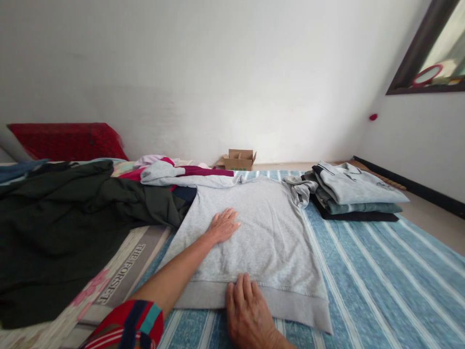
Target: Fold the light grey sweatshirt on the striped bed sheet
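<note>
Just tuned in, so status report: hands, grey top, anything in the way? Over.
Left hand flat on grey top, right hand on its hem. Top spread, one sleeve across piled clothes, other sleeve bunched. Dark garment close on left.

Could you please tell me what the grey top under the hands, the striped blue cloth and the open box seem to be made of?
Grey top: probably matte cotton-like knit, given its heathered surface and soft wrinkles. Striped blue cloth: matte, perhaps woven fabric, given its mottled bands; fibre unclear. Open box: apparently dull brown cardboard, judging by its stiff flaps.
</note>
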`<state>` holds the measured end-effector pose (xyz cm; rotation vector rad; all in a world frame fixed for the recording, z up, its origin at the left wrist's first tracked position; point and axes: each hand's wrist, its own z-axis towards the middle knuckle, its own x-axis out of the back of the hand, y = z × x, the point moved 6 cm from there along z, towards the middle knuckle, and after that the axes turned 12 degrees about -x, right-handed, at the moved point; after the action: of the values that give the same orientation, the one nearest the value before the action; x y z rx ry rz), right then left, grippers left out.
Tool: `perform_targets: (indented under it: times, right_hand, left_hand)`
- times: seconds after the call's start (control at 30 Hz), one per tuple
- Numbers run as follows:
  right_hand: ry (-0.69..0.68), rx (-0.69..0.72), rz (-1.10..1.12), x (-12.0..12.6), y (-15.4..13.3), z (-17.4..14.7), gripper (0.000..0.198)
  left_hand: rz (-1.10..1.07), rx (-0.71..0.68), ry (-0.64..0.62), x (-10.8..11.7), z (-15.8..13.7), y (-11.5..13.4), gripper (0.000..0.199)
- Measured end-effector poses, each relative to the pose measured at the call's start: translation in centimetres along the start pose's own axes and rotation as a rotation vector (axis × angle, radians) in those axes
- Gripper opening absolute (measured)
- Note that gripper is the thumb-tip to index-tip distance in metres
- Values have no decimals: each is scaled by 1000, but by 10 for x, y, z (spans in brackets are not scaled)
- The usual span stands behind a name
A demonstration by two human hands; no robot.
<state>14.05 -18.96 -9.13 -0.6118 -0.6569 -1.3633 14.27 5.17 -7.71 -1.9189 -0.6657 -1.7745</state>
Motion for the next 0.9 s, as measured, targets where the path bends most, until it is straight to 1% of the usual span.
perform_targets:
  times: [0.07,0.17,0.27,0.4,0.5,0.6,0.77,0.9]
  right_hand:
    - [28,0,-4,-1,3,0,35]
    - [3,42,10,-3,7,2,32]
    - [34,74,49,-5,9,0,28]
    - [124,85,65,-13,9,-6,27]
    - [246,61,68,-16,9,-8,23]
    - [353,53,74,-12,9,-7,25]
    - [410,47,122,-2,10,-1,28]
    - [473,55,128,3,11,1,29]
  left_hand:
    - [5,2,0,0,0,0,56]
    - [11,7,0,1,0,-1,57]
    - [11,9,-5,2,-2,-3,57]
    - [16,1,-8,3,-5,-6,57]
    - [26,4,-9,3,-7,-9,58]
    - [32,4,4,2,-8,-10,58]
    - [47,19,36,5,-13,-11,57]
    - [112,112,78,13,-14,-17,54]
